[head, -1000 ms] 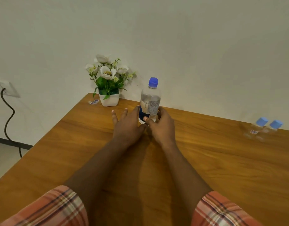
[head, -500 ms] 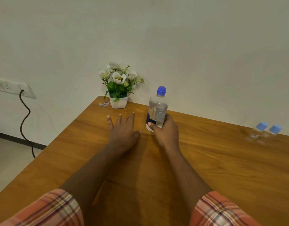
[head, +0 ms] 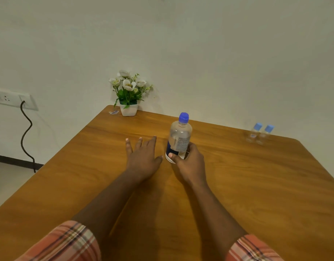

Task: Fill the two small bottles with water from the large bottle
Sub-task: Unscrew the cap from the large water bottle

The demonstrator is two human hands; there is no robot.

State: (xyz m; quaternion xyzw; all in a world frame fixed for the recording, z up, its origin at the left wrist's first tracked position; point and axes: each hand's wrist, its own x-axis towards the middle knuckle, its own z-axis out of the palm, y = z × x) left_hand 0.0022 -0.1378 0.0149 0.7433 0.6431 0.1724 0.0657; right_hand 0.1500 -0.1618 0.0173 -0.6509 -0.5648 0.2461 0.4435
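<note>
Large bottle stands upright at frame centre on the wooden table, blue cap still on, water level hard to read through the clear plastic. Right hand wraps its lower labelled part, thumb across the front, fingers curled round the back: closed grip on the bottle. Left hand lies flat on the table just left of it, fingers spread, holding nothing, not touching the bottle. Two small bottles sit side by side at the right edge of the frame near the wall, both capped, well apart from the large bottle. Flower pot upper centre-left, out of the way.

Task looks barely begun: all three caps on, nothing poured.

Risks, judged from this:
- Low grip on a tall bottle, so it may tip when lifted or slid.
- Small bottles have narrow necks, so pouring from a wide mouth likely spills on the table.
- Small bottles look light and empty, easily knocked over while uncapping or pouring unless steadied.
</note>
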